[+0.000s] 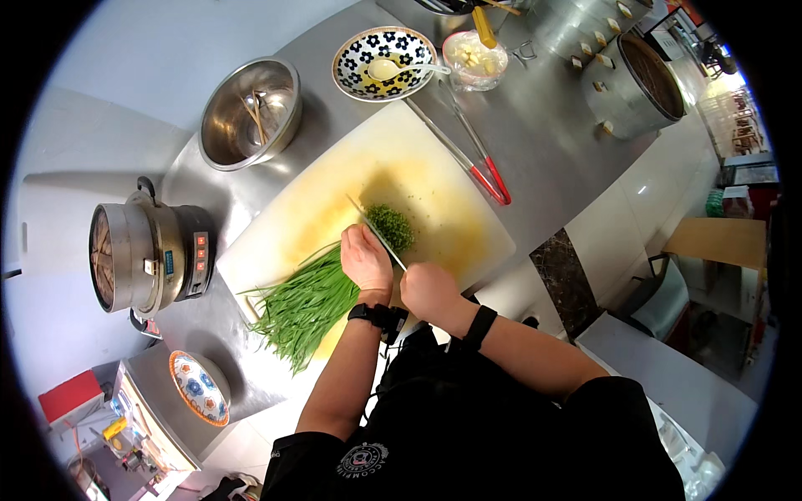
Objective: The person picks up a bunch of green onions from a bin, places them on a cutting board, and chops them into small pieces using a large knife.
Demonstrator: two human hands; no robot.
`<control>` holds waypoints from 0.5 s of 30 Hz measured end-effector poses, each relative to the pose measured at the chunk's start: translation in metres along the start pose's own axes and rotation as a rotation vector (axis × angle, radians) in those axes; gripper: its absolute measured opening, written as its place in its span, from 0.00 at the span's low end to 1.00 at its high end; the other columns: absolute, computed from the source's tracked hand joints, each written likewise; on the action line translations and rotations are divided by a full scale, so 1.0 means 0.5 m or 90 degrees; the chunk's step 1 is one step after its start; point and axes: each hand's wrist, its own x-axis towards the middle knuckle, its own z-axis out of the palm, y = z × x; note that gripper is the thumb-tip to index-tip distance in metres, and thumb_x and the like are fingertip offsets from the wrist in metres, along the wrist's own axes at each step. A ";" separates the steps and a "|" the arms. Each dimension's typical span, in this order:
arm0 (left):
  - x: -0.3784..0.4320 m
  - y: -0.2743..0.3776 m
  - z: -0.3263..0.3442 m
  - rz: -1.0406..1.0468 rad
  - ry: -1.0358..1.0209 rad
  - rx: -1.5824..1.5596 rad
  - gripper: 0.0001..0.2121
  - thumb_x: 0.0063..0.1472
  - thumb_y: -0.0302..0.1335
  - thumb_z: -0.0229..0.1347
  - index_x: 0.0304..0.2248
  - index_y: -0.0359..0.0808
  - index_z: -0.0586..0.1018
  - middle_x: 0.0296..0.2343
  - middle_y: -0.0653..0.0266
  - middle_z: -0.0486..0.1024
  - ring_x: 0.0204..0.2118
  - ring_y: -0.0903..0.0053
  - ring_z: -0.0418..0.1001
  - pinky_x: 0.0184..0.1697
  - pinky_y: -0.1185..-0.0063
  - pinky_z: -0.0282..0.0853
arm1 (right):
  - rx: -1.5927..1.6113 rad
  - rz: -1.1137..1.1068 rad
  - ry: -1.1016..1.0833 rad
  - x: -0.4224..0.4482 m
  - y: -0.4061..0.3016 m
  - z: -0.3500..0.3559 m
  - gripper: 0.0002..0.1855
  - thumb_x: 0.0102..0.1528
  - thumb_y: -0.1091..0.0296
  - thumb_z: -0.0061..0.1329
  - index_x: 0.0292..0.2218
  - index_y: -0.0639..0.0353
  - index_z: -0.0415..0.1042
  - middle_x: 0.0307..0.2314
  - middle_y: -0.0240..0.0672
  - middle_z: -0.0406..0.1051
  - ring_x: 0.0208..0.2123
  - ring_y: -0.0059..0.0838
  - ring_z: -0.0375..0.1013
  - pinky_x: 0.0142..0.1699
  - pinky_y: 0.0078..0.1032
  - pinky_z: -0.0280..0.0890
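On a white plastic cutting board [388, 144] with yellow stains lies a bunch of long green chives [313, 300], its leafy ends spread towards the lower left. My left hand [366, 260] presses on the bunch near its cut end, fingers curled. My right hand [431, 291] grips the handle of a kitchen knife [380, 238], whose blade stands beside my left fingertips. Just right of the blade is a small heap of finely chopped chives [393, 228], with a few loose bits scattered on the board. The knife's handle is hidden in my right fist.
Beyond the board are a steel bowl [285, 128] with chopsticks, a patterned bowl [341, 69] with a spoon, and a plastic-covered bowl of pale pieces [479, 62]. Red-handled tongs [467, 147] lie along its right edge. An electric steamer [169, 250] and a flowered bowl [199, 388] stand left.
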 end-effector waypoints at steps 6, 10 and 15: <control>0.006 0.003 -0.039 0.017 0.027 -0.131 0.07 0.65 0.24 0.47 0.40 0.33 0.74 0.36 0.52 0.74 0.37 0.56 0.72 0.41 0.67 0.69 | 0.003 -0.005 0.045 0.002 0.011 -0.004 0.13 0.52 0.67 0.43 0.22 0.66 0.73 0.21 0.51 0.73 0.25 0.52 0.74 0.33 0.43 0.69; 0.005 0.010 -0.073 0.032 0.019 -0.111 0.09 0.64 0.22 0.47 0.43 0.32 0.74 0.38 0.52 0.74 0.39 0.56 0.72 0.41 0.68 0.69 | -0.013 -0.017 0.046 -0.004 0.007 -0.013 0.12 0.52 0.67 0.43 0.22 0.65 0.72 0.21 0.50 0.73 0.26 0.51 0.74 0.33 0.43 0.69; -0.004 -0.014 -0.043 0.004 -0.002 -0.082 0.10 0.64 0.22 0.46 0.43 0.32 0.73 0.40 0.53 0.74 0.40 0.56 0.72 0.43 0.69 0.69 | -0.032 -0.031 0.049 -0.004 0.001 -0.009 0.12 0.51 0.68 0.44 0.20 0.64 0.73 0.20 0.49 0.72 0.25 0.50 0.74 0.32 0.42 0.69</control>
